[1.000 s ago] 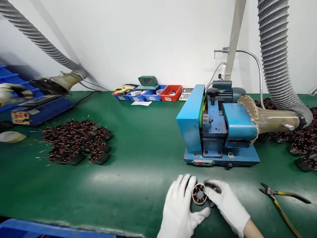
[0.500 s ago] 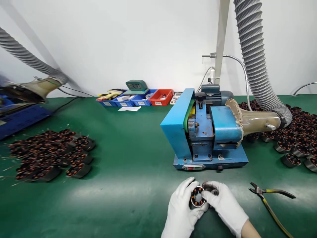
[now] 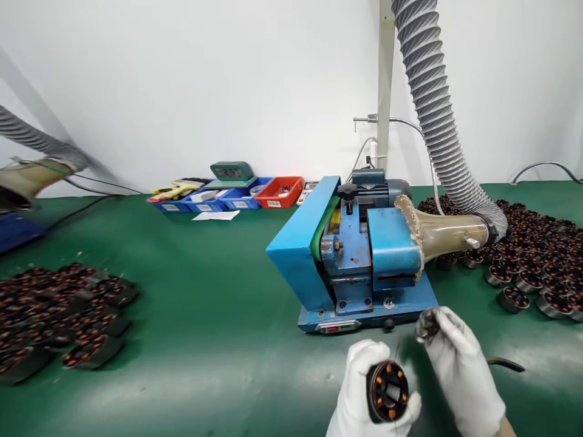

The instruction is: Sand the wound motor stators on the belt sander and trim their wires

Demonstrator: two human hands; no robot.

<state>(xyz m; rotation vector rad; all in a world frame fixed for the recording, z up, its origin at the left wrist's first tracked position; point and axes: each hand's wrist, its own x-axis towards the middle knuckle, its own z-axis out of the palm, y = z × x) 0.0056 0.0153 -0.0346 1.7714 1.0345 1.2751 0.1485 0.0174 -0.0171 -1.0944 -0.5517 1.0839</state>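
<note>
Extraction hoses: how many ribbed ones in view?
2. One ribbed hose drops from top right into the funnel hood beside the blue machine; the other hose comes in at the left edge to a second hood, partly cut off. Others may be out of frame.

machine [image 3: 350, 255] between two stator piles [image 3: 59, 315]

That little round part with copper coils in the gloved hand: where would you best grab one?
By its dark outer ring, from the side, as the left hand holds the stator: fingers wrap the round rim, clear of the copper coils on its open face. A thin wire lead rises from it toward the pinched right hand; avoid that.
</note>
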